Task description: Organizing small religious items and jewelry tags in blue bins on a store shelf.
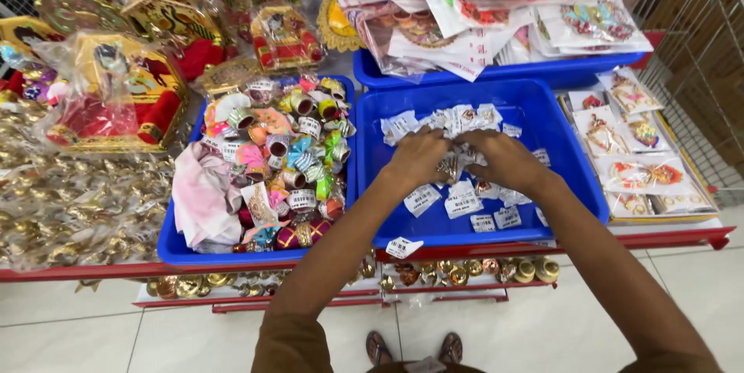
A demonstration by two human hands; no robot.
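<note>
Both hands are down in the blue tray (577, 187), fingers curled over a heap of small clear packets (457, 129) with white price tags. My left hand (418, 157) covers the packets at the heap's left, my right hand (504, 160) just beside it, knuckles nearly touching; I cannot tell what each pinches underneath. More packets lie loose on the tray floor near the front rim. Next tray left (174, 245) holds bright ribbon spools (298, 152) and a pink cloth (203, 198).
</note>
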